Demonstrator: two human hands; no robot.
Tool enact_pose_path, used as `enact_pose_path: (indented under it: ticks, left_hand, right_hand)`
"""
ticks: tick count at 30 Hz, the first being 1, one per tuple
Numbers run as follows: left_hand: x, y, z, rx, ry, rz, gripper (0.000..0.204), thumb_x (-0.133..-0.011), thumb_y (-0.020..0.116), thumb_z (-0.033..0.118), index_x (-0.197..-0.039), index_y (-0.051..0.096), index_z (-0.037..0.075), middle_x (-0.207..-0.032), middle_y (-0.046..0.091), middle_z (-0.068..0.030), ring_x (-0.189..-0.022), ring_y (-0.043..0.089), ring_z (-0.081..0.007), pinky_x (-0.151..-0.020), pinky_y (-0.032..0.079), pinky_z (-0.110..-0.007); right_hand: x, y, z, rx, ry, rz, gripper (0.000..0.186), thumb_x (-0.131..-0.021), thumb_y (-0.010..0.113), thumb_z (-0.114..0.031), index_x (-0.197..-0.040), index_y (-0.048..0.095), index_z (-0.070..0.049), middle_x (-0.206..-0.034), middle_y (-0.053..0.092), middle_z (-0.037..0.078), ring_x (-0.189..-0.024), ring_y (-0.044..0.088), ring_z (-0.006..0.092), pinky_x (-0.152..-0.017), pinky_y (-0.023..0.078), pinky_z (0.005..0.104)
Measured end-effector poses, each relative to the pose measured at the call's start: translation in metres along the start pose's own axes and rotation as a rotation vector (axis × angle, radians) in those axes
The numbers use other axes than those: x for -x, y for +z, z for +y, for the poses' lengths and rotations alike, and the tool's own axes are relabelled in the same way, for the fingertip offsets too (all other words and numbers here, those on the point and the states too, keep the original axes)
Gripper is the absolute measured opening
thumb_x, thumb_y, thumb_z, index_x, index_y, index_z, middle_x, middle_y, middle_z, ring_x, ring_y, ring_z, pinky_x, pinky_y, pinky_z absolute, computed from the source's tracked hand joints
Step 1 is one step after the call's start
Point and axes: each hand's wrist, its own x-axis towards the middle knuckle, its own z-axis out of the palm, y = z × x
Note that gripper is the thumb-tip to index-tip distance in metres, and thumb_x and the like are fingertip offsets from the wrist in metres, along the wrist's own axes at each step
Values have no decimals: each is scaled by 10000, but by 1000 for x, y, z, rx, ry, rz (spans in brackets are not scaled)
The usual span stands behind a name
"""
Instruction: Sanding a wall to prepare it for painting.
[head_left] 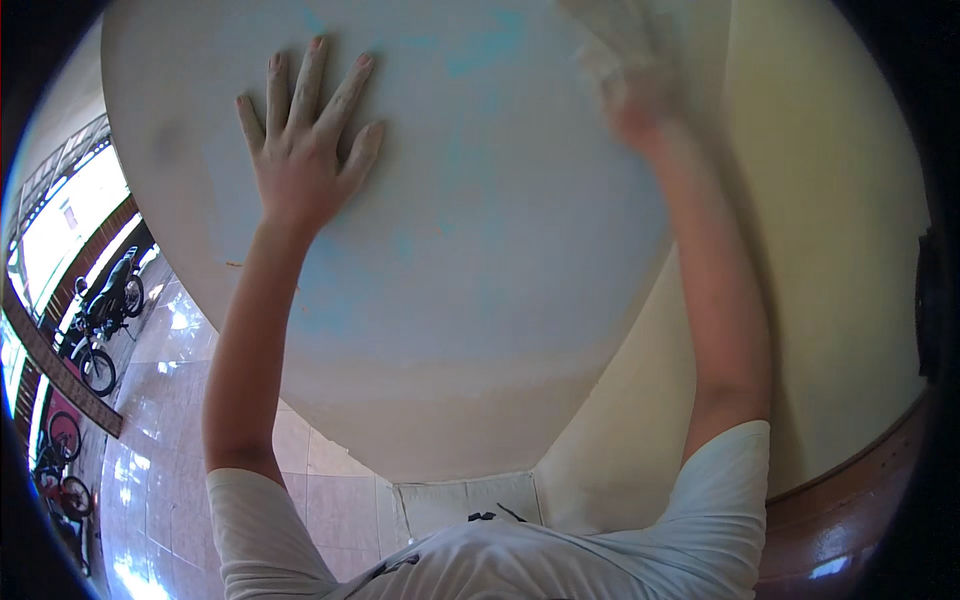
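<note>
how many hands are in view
2: the left hand is spread on the pale wall, upper left; the right hand is blurred, upper right, so whether it holds anything is unclear.

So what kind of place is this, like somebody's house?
Probably a house's porch or covered entrance, though I can't be sure. There's a shiny tiled floor, and a motorcycle and a bicycle stand over on the left.

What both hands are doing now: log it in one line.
left hand: fingers spread against blue-patched wall | right hand: blurred, upper right of view, grip unclear
</note>
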Motion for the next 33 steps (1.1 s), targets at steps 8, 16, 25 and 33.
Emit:
enact_pose_path:
  ticks: [8,16,25,33]
  left_hand:
    - [-102,-35,-1,-174,-218,-305,630,-958,503,426,-1532,303,262,-1626,160,-82,-1500,93,-332,-1196,50,-557]
    - [-140,-14,5,-69,-206,-155,612,-966,453,467,-1528,316,270,-1625,172,-75,-1501,96,-321,-1201,33,-549]
    - [-144,-14,9,-75,-203,-151,605,-971,449,460,-1528,318,263,-1623,182,-61,-1504,102,-284,-1213,29,-502]
    - [-140,-14,6,-57,-210,-142,592,-982,442,442,-1529,318,254,-1623,183,-68,-1505,90,-290,-1212,18,-502]
  right_hand:
    - [-36,8,6,155,-97,367,446,-997,398,-398,-1270,579,-95,-1198,614,213,-1098,562,408,-947,439,478]
    - [-87,19,99,1,549,-73,485,-1012,355,-426,-1336,576,-142,-1383,549,137,-1347,434,324,-1098,338,519]
    - [-13,-25,4,127,387,108,489,-1053,292,-308,-1495,345,-106,-1544,325,178,-1420,324,341,-1181,242,492]
    - [12,16,5,66,247,375,500,-1025,325,-417,-1436,476,-175,-1525,402,72,-1448,281,300,-1148,226,574]
